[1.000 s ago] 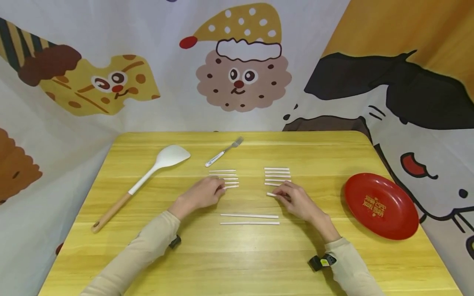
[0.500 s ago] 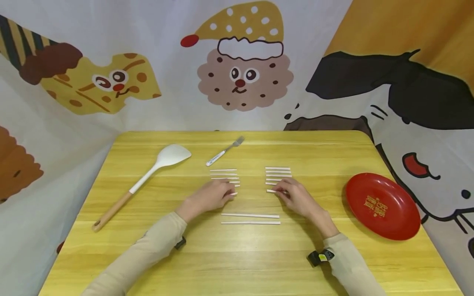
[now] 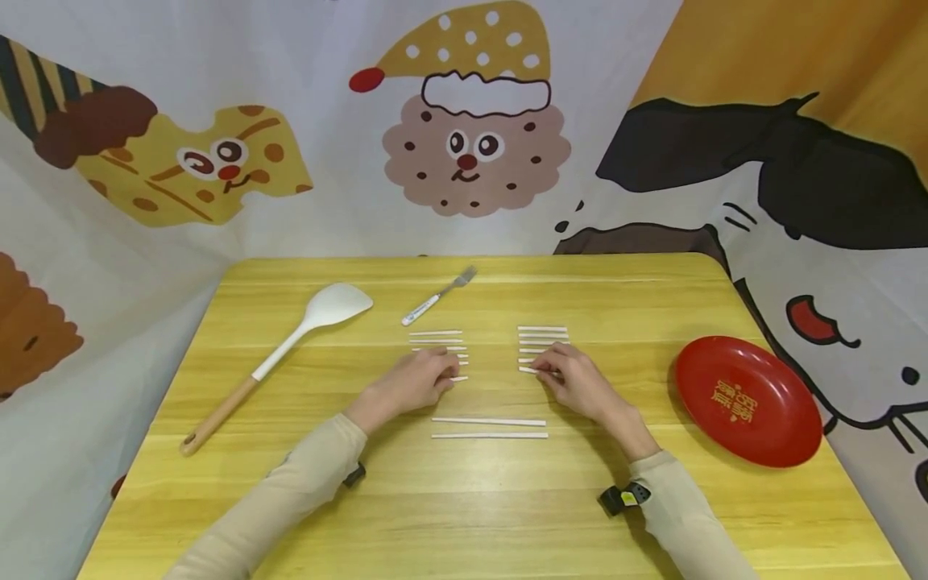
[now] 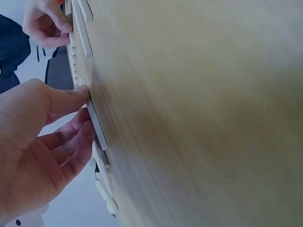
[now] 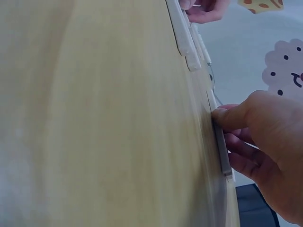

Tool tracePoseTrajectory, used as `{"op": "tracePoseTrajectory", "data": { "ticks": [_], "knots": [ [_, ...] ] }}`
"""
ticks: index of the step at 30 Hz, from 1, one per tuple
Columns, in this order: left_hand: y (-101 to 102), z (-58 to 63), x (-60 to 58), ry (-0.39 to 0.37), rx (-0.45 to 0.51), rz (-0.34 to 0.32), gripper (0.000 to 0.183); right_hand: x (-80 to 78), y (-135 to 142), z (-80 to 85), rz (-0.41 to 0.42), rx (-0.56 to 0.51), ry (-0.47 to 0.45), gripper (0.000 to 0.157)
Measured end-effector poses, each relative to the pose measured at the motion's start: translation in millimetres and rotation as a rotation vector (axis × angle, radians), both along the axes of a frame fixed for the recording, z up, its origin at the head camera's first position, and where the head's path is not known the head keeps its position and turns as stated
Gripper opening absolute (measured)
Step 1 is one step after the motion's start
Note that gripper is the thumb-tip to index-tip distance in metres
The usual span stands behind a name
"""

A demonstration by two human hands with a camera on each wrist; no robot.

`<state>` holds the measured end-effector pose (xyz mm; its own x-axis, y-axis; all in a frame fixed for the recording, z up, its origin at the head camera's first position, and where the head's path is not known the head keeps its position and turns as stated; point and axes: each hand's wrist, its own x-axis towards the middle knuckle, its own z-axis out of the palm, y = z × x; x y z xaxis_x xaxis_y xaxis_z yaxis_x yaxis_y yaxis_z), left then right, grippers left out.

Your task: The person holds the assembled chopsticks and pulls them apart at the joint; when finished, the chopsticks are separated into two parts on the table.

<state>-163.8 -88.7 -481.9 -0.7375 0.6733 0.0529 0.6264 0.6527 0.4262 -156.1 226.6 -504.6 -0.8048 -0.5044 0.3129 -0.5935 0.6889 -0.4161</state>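
My left hand [image 3: 415, 380] pinches a short white stick [image 4: 98, 126] between thumb and fingers, low at the tabletop. This stick is the nearest one in the left row of short white sticks [image 3: 436, 333], partly covered by the hand. Across from it, my right hand [image 3: 582, 385] pinches another short white stick [image 5: 222, 150], at the near end of the right row of short white sticks [image 3: 542, 329]. Both rows lie roughly parallel, with a gap between them. Two long white sticks, like chopsticks [image 3: 489, 436], lie side by side nearer to me.
A white spatula [image 3: 337, 304] with a wooden handle lies at the left. Behind the left row rests a fork [image 3: 438, 297] with a white handle. A red oval plate [image 3: 783, 403] sits at the right edge of the wooden table [image 3: 500, 524]. A printed cloth [image 3: 312, 48] hangs behind.
My left hand has shifted right and slightly toward me, its stick now at the near end of the left row. My right hand has edged forward, bringing its stick up to the right row.
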Motion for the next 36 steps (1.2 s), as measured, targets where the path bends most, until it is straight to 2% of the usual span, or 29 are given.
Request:
{"op": "tracePoseTrajectory", "data": {
  "ticks": [11,24,36],
  "knots": [
    [-2.5,-0.3,-1.1,-0.037,-0.012,0.034,0.007,-3.0,1.9,0.6,0.008,0.003,-0.005,0.015],
    [-2.5,1.1,0.4,0.004,0.002,0.03,0.007,-6.3,0.8,-0.2,0.027,-0.008,0.011,0.015],
    [-2.0,1.4,1.4,0.053,-0.004,0.021,0.006,-4.1,-0.1,2.4,0.015,0.009,-0.014,0.015]
  ]
}}
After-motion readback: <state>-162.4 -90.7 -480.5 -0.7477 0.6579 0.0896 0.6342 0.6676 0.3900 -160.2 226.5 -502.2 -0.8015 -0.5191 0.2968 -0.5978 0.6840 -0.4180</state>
